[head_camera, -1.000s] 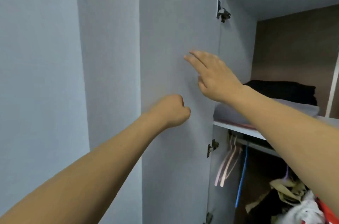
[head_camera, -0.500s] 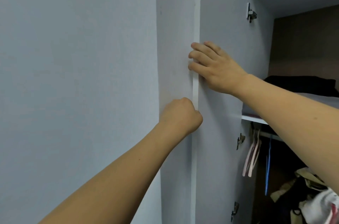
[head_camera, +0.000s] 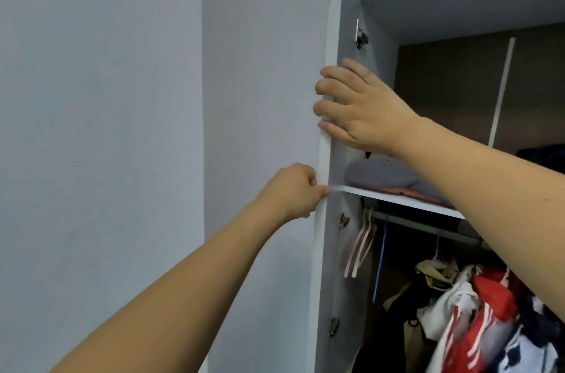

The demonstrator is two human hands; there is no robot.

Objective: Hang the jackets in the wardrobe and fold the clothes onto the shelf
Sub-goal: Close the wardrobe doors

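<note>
The grey wardrobe door [head_camera: 266,97] stands with its white edge [head_camera: 331,21] towards me. My right hand [head_camera: 363,109] curls its fingers round that edge at the upper shelf's height. Lower down, my left hand [head_camera: 290,192] grips the same edge in a fist, level with the white shelf [head_camera: 397,200]. Folded grey and pink clothes [head_camera: 388,174] lie on the shelf. Below it, a red, white and dark bundle of jackets [head_camera: 477,311] hangs from the rail [head_camera: 428,227].
A plain grey wall [head_camera: 91,128] fills the left. Pale pink hangers [head_camera: 360,244] and a blue hanger [head_camera: 380,265] hang bare at the rail's left end. Metal hinges [head_camera: 362,36] sit on the wardrobe's left side. Dark folded cloth [head_camera: 541,155] lies further right on the shelf.
The door has swung from showing its broad face to showing its edge. My right hand went from flat on the panel to curled round the edge. More of the wardrobe's inside shows.
</note>
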